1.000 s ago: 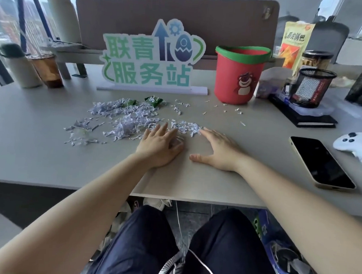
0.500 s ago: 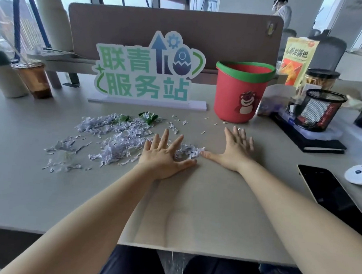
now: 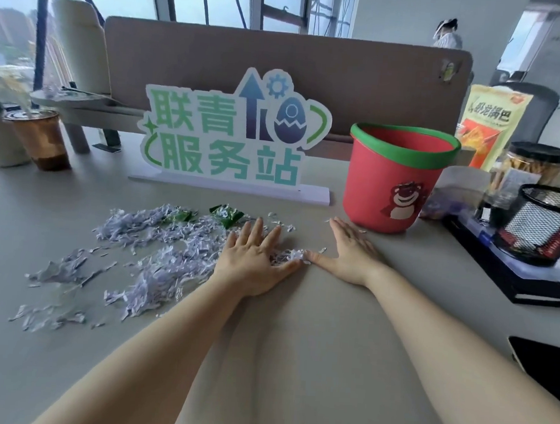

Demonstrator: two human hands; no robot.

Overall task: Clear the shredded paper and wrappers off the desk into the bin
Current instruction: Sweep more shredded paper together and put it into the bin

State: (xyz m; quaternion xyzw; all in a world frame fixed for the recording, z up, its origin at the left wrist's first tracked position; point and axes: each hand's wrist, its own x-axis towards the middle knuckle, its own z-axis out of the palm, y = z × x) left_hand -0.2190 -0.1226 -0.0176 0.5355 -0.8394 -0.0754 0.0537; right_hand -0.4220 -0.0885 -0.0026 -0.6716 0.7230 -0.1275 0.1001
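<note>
The sign (image 3: 231, 134) stands behind the shreds (image 3: 159, 270), the bin (image 3: 393, 185) (upright) just beyond the right hand (image 3: 351, 251). It and the left hand (image 3: 253, 259) lie flat, fingers straight, shreds between their thumbs.

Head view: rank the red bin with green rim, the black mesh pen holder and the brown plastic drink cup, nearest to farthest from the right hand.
1. Red bin with green rim: just beyond the fingertips of the right hand, slightly to the right.
2. Black mesh pen holder: farther right, past the bin.
3. Brown plastic drink cup: far left, near the desk's back.
</note>
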